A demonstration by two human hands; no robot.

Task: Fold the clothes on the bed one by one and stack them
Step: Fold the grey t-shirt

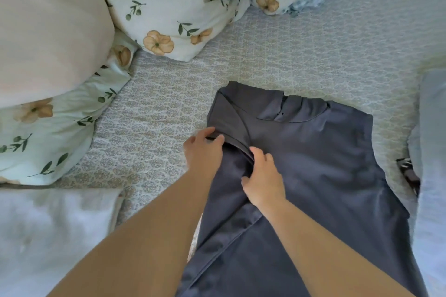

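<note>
Seen from the head camera, looking down: a dark slate-blue, smooth-fabric garment [321,164] lies spread flat on a bed covered by a pale quilted bedspread with a small grey-beige repeating pattern [301,55]. The garment fills the lower middle and right of the view, its neckline at the far end and its body running toward the person and out of the bottom edge. The left sleeve area is folded inward over the body. Two bare forearms reach in from the bottom. The left hand [202,149] pinches the folded edge of the dark fabric between thumb and fingers at the garment's left side. The right hand [264,181], just beside it and nearer the person, has its fingers curled round the same fold of fabric, gripping it. To the far left lies a large plain cream pillow [48,31], and around it a crumpled white duvet printed with green leaf sprigs and peach flowers [173,7]. A fluffy white blanket [55,236] lies at the lower left. At the right edge is pale blue-white cloth [432,176], with a small dark patterned item [407,171] partly hidden beside it; what that item is cannot be told.
</note>
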